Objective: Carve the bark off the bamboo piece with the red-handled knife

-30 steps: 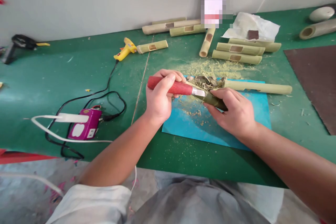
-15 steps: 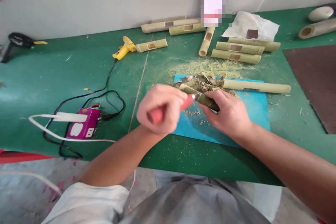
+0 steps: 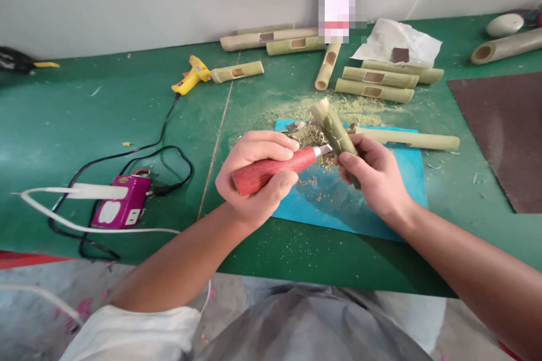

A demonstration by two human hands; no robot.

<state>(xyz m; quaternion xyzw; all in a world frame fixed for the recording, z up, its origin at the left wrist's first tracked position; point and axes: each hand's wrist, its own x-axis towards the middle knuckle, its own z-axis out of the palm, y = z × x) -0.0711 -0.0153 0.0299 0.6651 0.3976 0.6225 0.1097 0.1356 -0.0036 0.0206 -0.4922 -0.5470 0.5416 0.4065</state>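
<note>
My left hand (image 3: 258, 172) is wrapped round the red wooden handle of a carving knife (image 3: 275, 169), whose short metal blade points right. In my right hand (image 3: 376, 172) is a greenish bamboo piece (image 3: 334, 127), pinched between thumb and fingers near its lower end and tilted up to the left. The blade tip is close to the bamboo; whether they touch I cannot tell. Below both hands lies a blue mat (image 3: 359, 214), with bamboo shavings (image 3: 307, 135) heaped on its far left part. Another bamboo tube (image 3: 415, 139) rests across the mat's far right edge.
Several notched bamboo tubes (image 3: 375, 91) lie at the back, some beside white paper (image 3: 398, 42). At the left are a yellow glue gun (image 3: 192, 76) and a purple power adapter (image 3: 122, 201) with cords. A dark brown board (image 3: 499, 135) lies at the right.
The bamboo piece in my right hand has swung from nearly flat to steeply raised. The knife's blade has come off its surface, and the handle now shows more fully in my left hand.
</note>
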